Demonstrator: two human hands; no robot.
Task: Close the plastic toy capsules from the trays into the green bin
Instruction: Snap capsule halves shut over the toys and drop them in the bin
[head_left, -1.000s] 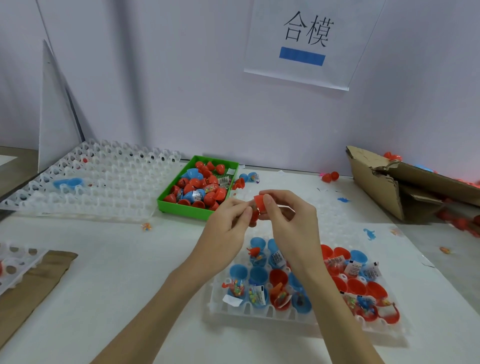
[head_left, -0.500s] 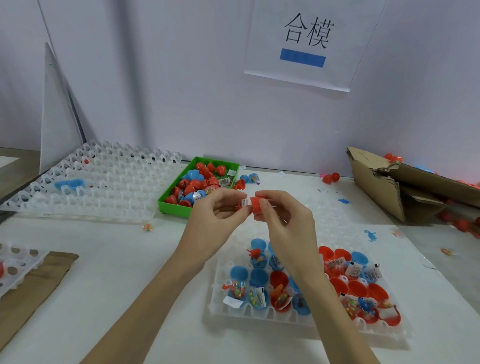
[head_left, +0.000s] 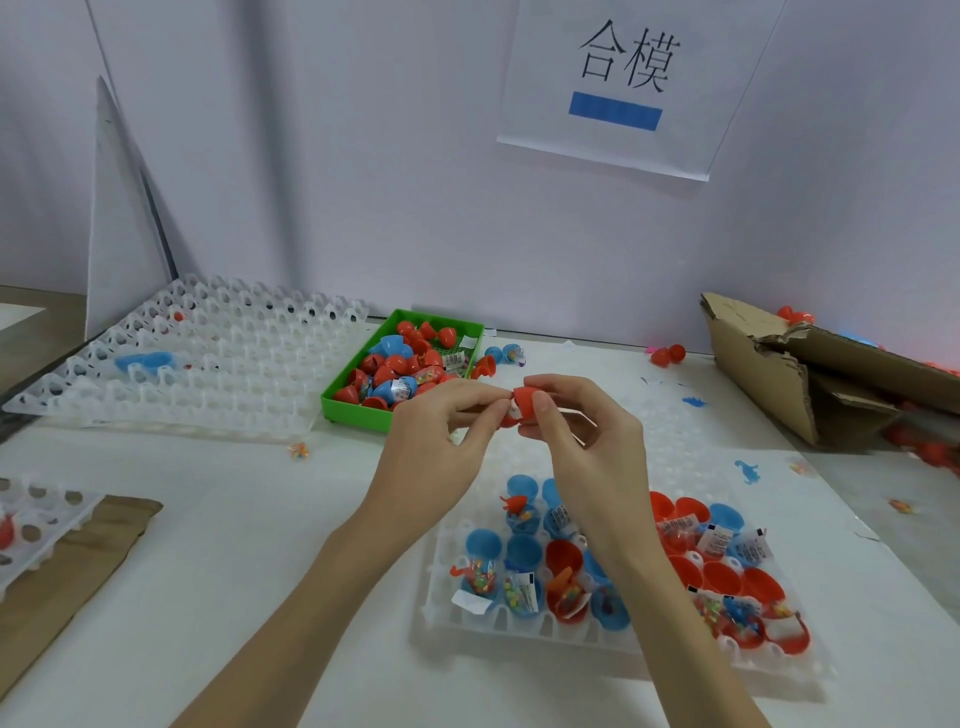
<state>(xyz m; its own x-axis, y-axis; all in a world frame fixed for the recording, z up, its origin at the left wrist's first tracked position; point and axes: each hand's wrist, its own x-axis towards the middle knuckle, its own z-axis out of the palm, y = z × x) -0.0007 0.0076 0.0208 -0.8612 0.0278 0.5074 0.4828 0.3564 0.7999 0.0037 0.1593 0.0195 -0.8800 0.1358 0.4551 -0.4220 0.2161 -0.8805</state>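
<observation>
A red capsule (head_left: 523, 404) sits in mid-air above the worktop (head_left: 218, 545), pinched between both grips: right hand (head_left: 587, 447) on its upper half, left hand (head_left: 441, 447) on the lower. Below lies the tray (head_left: 524, 621) of open capsules; the green bin (head_left: 358, 410) stands just behind the left hand.

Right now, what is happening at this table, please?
A person is closing a red capsule, pinched between the left hand and right hand above the table. The near tray holds open red and blue capsule halves with toys inside. The green bin behind already holds many closed capsules.
</observation>
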